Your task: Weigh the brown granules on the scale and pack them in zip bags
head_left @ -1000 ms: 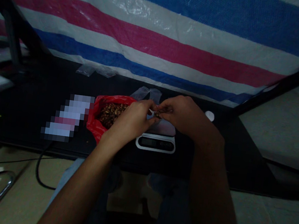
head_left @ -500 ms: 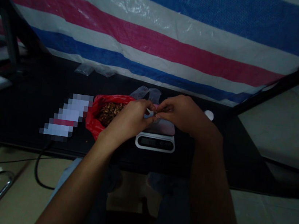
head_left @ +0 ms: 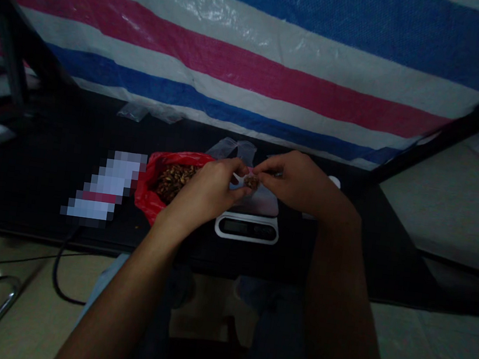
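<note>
The left hand point(head_left: 204, 198) pinches a little white thing point(head_left: 236, 179), and the right hand point(head_left: 296, 182) pinches beside it, with a small brown clump point(head_left: 251, 182) at the fingertips, but it is too dark to tell just how they hold it. If fingers slip, bits could fall on the kitchen scale point(head_left: 247, 228) below or beside the red plastic bag point(head_left: 149, 197). A clear plastic bag point(head_left: 229, 148) lies behind on the black table point(head_left: 45, 177), under a striped tarp point(head_left: 280, 73)
</note>
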Available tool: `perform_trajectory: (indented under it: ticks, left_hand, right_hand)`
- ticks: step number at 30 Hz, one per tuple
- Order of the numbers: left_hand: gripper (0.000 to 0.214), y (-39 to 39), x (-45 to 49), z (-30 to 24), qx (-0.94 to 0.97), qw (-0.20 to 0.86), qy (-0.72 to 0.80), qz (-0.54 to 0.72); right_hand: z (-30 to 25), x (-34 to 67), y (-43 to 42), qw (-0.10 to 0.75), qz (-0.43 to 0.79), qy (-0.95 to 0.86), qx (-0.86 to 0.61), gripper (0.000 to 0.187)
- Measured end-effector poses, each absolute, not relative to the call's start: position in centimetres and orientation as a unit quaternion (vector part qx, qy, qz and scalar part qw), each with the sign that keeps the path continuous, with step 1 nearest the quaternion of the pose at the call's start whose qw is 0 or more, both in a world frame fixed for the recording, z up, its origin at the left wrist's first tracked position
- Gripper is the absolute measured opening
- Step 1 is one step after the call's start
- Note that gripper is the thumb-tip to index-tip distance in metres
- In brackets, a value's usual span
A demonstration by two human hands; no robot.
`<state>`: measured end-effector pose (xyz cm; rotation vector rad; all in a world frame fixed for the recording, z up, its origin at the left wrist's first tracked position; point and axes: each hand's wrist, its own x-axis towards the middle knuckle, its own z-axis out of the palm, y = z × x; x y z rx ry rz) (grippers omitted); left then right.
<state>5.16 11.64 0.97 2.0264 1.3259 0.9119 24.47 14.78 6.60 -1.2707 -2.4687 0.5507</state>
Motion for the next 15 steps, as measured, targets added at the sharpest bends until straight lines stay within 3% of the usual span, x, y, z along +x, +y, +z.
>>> perform_trajectory:
  ticks: [9, 15]
  left_hand:
    - [0.022, 11.8, 5.6, 0.6, 0.751, 0.259, 0.495, 0.352]
    - [0.018, 11.8, 5.9, 0.7, 0.759, 0.246, 0.498, 0.339]
  right_hand:
    - [5.5, 24.9, 15.5, 0.243, 0.258, -0.832, -0.427, 0.011]
    - [5.6, 24.8, 15.4, 0.244, 0.277, -0.831, -0.415, 0.020]
